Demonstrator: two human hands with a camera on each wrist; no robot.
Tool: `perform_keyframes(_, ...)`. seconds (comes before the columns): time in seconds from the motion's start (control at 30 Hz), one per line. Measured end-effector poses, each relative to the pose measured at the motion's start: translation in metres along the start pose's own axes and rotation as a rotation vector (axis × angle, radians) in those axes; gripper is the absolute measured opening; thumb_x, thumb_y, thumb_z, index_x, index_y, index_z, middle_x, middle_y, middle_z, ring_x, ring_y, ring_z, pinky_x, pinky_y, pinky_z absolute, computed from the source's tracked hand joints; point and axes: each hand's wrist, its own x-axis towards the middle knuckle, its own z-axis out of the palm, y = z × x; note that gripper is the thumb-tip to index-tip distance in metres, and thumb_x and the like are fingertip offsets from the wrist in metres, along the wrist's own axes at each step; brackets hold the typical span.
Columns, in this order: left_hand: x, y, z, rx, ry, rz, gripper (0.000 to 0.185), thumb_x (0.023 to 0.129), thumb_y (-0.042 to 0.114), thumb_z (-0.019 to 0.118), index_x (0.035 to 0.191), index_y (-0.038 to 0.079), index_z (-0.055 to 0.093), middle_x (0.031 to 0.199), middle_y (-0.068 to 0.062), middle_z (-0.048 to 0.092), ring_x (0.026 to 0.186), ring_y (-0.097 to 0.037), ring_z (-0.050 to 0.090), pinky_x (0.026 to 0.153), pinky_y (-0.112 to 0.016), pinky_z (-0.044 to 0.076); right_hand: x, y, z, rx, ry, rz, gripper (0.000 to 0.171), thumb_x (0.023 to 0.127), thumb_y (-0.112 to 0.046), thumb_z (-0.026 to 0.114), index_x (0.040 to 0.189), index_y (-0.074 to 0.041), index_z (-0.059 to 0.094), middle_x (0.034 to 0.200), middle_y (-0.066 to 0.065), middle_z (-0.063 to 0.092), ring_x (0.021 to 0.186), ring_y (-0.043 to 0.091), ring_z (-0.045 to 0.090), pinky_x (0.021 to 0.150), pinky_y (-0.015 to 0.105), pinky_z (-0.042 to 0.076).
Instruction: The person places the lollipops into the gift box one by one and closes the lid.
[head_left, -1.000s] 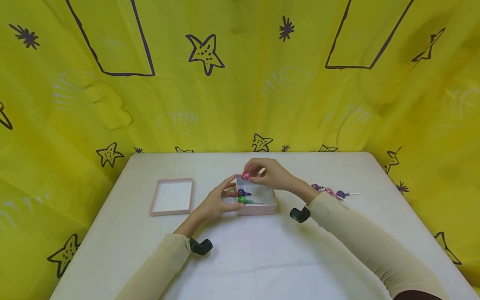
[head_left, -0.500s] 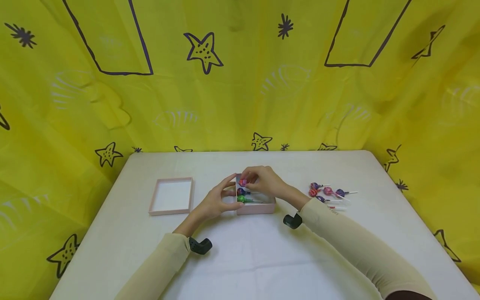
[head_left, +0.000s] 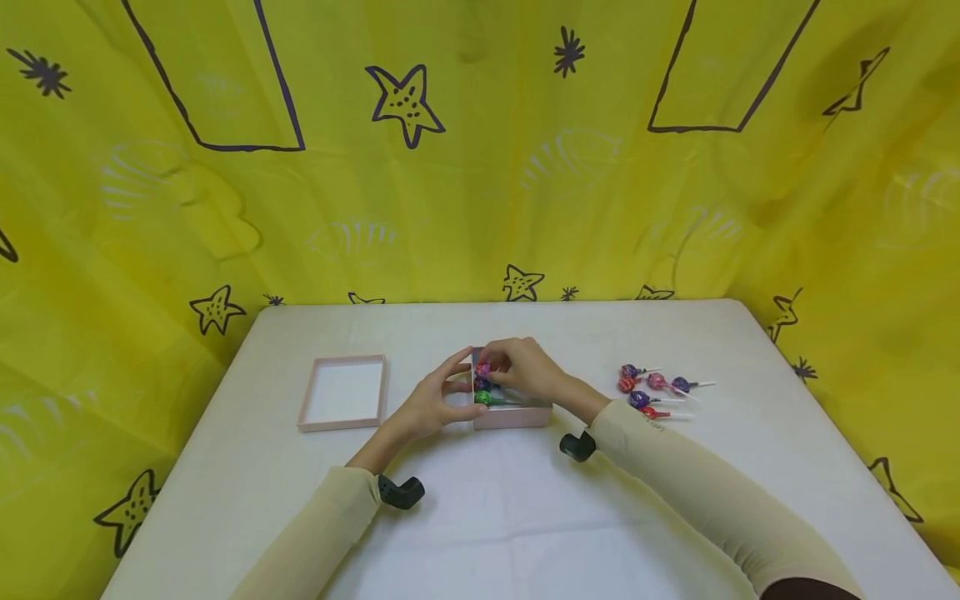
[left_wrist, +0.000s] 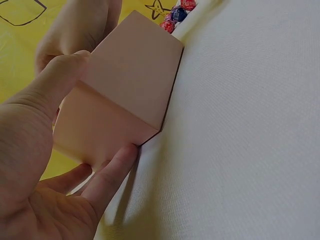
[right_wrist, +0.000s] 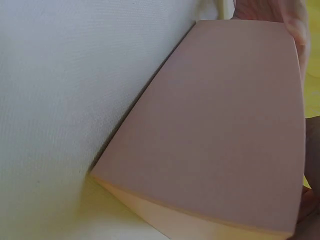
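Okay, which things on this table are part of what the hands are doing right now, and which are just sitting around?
In use:
- pink box, steadied by the left hand
- pink lollipop, pinched by the right hand
- purple lollipop and green lollipop in the box
- loose lollipops

Lying about:
- box lid

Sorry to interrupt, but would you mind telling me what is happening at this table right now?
A person is putting wrapped lollipops into a small pink cardboard box on the white table. The right hand holds a pink-wrapped lollipop low inside the box, above a purple lollipop and a green lollipop already lying there. The left hand steadies the box's left side. The pink box lid lies open-side up to the left; loose lollipops wait on the right.
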Motion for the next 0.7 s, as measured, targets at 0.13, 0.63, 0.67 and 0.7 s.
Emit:
perform_keyframes(0.13, -0.0005, 0.0007, -0.0004, -0.001, -0.003, -0.001, 0.095, 0.088, 0.022, 0.084, 0.164, 0.030, 0.027, 0.159, -0.013, 0.041, 0.135, -0.032, 0.055, 0.107, -0.055, 0.047, 0.0011, -0.0012, 0.0034, -0.015, 0.004, 0.023, 0.018, 0.093, -0.005, 0.075, 0.111, -0.008, 0.074, 0.093, 0.004, 0.076, 0.081, 0.014, 0.066, 0.079, 0.033, 0.056)
perform_keyframes(0.63, -0.0007, 0.0010, -0.0002, -0.024, -0.004, -0.002, 0.094, 0.088, 0.019, 0.084, 0.163, 0.031, 0.028, 0.159, -0.014, 0.041, 0.135, -0.032, 0.054, 0.109, -0.054, 0.045, 0.0015, -0.0056, 0.0063, -0.033, 0.028, 0.071, 0.019, 0.096, -0.009, 0.073, 0.114, -0.007, 0.075, 0.101, 0.005, 0.077, 0.090, 0.017, 0.070, 0.090, 0.043, 0.057)
perform_keyframes(0.67, -0.0008, 0.0011, -0.0002, -0.024, -0.005, -0.002, 0.094, 0.088, 0.019, 0.084, 0.163, 0.031, 0.028, 0.159, -0.013, 0.041, 0.135, -0.032, 0.054, 0.110, -0.054, 0.045, 0.0015, -0.0058, 0.0064, -0.031, 0.029, 0.071, 0.018, 0.096, -0.009, 0.073, 0.114, -0.007, 0.075, 0.101, 0.005, 0.077, 0.090, 0.017, 0.070, 0.091, 0.043, 0.056)
perform_keyframes(0.7, -0.0009, 0.0013, -0.0002, -0.026, -0.005, -0.002, 0.095, 0.088, 0.018, 0.084, 0.163, 0.032, 0.027, 0.159, -0.013, 0.041, 0.135, -0.032, 0.054, 0.110, -0.054, 0.045, 0.0015, -0.0059, 0.0065, -0.029, 0.030, 0.069, 0.018, 0.096, -0.009, 0.073, 0.113, -0.007, 0.075, 0.101, 0.005, 0.077, 0.090, 0.017, 0.071, 0.091, 0.044, 0.056)
